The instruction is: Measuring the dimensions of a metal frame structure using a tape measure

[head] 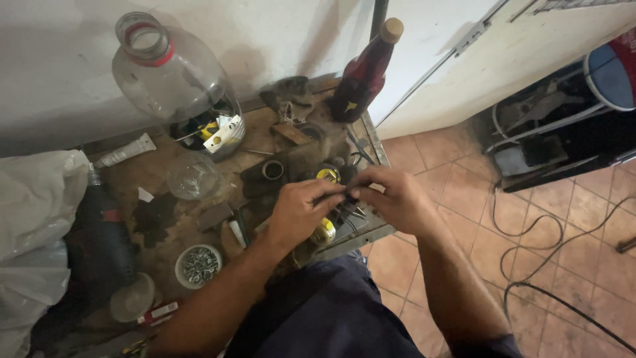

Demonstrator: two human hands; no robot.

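My left hand (298, 212) and my right hand (392, 197) meet over the right end of a cluttered wooden workbench (165, 174). Between their fingertips they pinch a small dark part (341, 196); its exact shape is too small to tell. Under the hands lie yellow-and-black pieces (327, 175) and a few thin metal tools (358, 212), partly hidden by my fingers.
A large clear plastic jug (173, 83) with parts inside stands at the back, a dark red corked bottle (364, 71) beside it. A white cup of screws (199, 265), a glass jar (192, 176), a white tube (126, 151) and a plastic bag (33, 225) lie left. Cables (543, 265) cross the tiled floor.
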